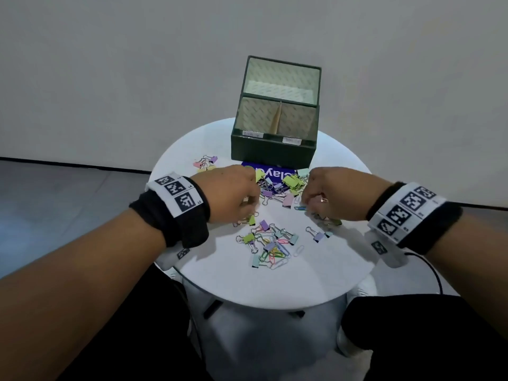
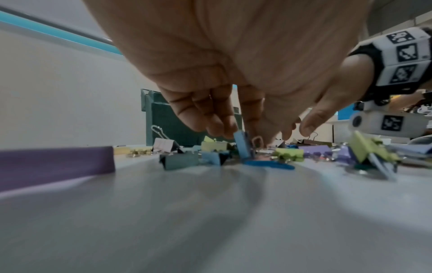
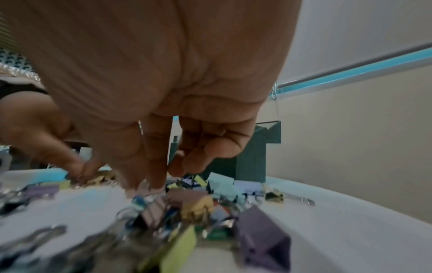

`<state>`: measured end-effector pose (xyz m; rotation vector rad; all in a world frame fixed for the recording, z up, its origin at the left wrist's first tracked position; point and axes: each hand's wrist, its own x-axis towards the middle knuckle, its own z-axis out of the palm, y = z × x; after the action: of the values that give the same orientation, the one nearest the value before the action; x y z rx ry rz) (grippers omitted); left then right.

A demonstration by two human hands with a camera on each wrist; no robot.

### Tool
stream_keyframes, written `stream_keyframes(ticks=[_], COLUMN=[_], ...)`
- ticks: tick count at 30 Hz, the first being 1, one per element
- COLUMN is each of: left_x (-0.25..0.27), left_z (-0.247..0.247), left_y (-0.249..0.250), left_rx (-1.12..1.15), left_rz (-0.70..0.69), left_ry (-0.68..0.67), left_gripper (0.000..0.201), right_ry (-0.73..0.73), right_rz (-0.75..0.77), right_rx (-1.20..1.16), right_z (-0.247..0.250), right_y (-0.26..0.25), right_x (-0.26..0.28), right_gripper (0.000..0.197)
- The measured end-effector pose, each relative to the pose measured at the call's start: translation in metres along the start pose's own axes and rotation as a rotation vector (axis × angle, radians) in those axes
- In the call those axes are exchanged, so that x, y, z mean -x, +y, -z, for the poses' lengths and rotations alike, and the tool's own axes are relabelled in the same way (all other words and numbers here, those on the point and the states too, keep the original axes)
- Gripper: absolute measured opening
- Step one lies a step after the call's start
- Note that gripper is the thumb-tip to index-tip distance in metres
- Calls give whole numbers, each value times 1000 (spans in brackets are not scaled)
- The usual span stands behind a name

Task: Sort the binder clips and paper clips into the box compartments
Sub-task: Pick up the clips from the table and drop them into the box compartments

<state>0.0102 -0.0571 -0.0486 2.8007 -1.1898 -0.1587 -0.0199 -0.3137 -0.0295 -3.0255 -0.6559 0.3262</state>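
Grip-wise, I'm pinching a blue binder clip [image 2: 243, 146] with my left hand [image 1: 231, 192]; right hand [image 1: 327, 192] unclear; next, carrying it to the box [image 1: 272, 154].

The blue card [image 1: 270, 171] under the clips shows upside-down letters "clay"; the box labels [image 1: 252, 134] are illegible.

A round white table [image 1: 316, 273] carries a dark green box [image 1: 272, 154] at its far side. The box has one rear compartment and two front compartments split by a divider; two small white labels sit on the front rim. Pastel binder clips [image 1: 264, 232] and coloured paper clips [image 1: 275, 255] lie scattered in front of the box. The left hand [image 1: 229, 192] and right hand [image 1: 332, 192] are knuckles-up over the pile, fingers curled down among the clips. Both wrists carry black bands with printed markers.
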Motion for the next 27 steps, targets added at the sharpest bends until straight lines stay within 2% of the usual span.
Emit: stream_keyframes(ticks=[3, 6, 10, 12, 14, 16, 19, 22, 24, 25, 27], left_x=[-4, -3, 1, 2, 2, 1, 0, 0, 1, 1, 1], left_z=[3, 8, 13, 15, 16, 14, 12, 13, 12, 11, 6], left_y=[0, 3, 9, 10, 9, 8, 6, 5, 4, 3, 0], left_rx=[16, 85, 133, 145, 149, 150, 144, 131, 84, 62, 37], left_rz=[54, 124, 170, 187, 179, 146, 116, 111, 113, 116, 100], left_ry=[65, 116, 90, 67, 40, 7, -2, -4, -20, -31, -14], left_gripper=[13, 12, 11, 21, 33, 35, 29, 24, 21, 20, 18], right_ry=[14, 63, 24, 111, 202, 217, 123, 34, -44, -82, -135], right_rz=[16, 10, -14, -18, -54, -101, -190, -350, -345, -307, -182], right_rx=[23, 43, 28, -71, -266, -595, -1213, -1523, -1465, -1279, -748], right_z=[-11, -16, -16, -12, -5, 1, 1, -4, -5, -5, -4], right_y=[-4, -9, -17, -17, -17, -18, -22, -25, -30, -34, -41], right_x=[-3, -8, -9, -5, 1, 6, 7, 3, 0, 0, 1], right_gripper=[19, 10, 10, 11, 14, 13, 17, 21, 15, 9, 20])
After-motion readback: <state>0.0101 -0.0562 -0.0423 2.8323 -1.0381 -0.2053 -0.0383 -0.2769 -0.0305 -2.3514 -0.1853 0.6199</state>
